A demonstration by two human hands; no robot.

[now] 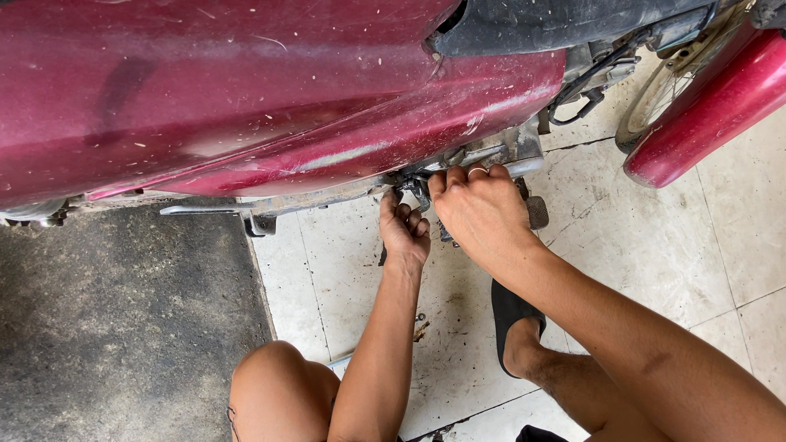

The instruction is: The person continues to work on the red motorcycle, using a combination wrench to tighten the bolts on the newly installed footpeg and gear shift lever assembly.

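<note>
Better kept low and steady: left hand fisted on a dark tool, right hand fingers curled under the red motorcycle, grip hidden.

Both arms bare, no sleeves, no gloves. Right hand wears a thin ring on one finger. Left hand plain. Knees bare. Black slipper on one foot, below the ring.
</note>
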